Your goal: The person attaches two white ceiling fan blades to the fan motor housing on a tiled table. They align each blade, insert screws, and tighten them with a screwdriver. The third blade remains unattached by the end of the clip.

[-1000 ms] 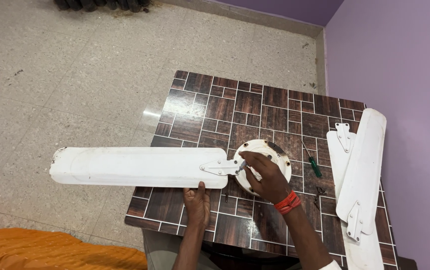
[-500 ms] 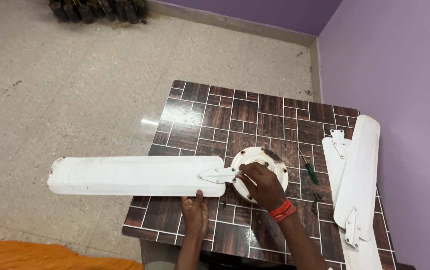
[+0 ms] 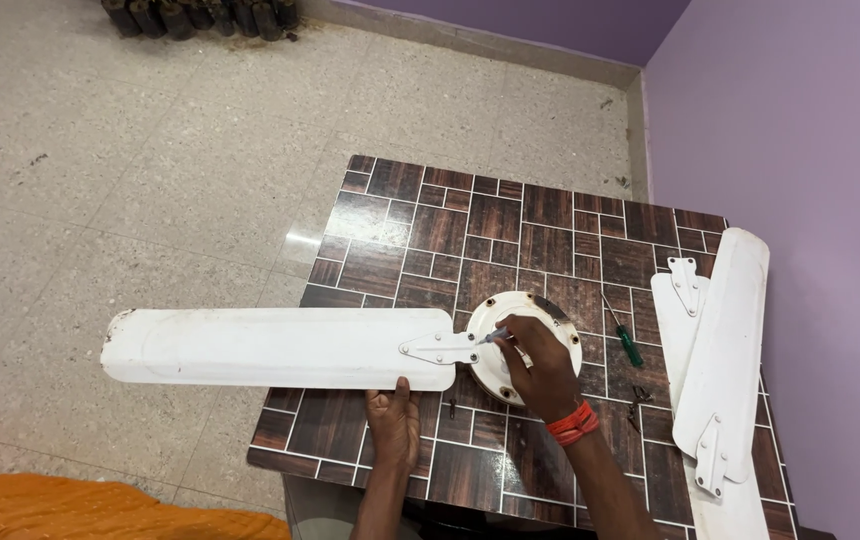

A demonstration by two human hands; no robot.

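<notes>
Fan blade (image 3: 280, 347): long, white, flat, lying crosswise, overhanging table's left edge, metal bracket at right end. Fan hub (image 3: 528, 340): round, white, lying flat at table's near centre, touching bracket. Screwdriver tip at the join.

The far half of the dark brown tile-patterned counter (image 3: 510, 215) is lying bare, giving open passage. The long white metal fan blade (image 3: 280, 347) is blocking the left near side, overhanging the edge. Two stacked white fan blades (image 3: 725, 340) are walling off the right edge, and a green-handled screwdriver (image 3: 622, 332) is lying between them and the round white fan hub (image 3: 535, 335).
</notes>
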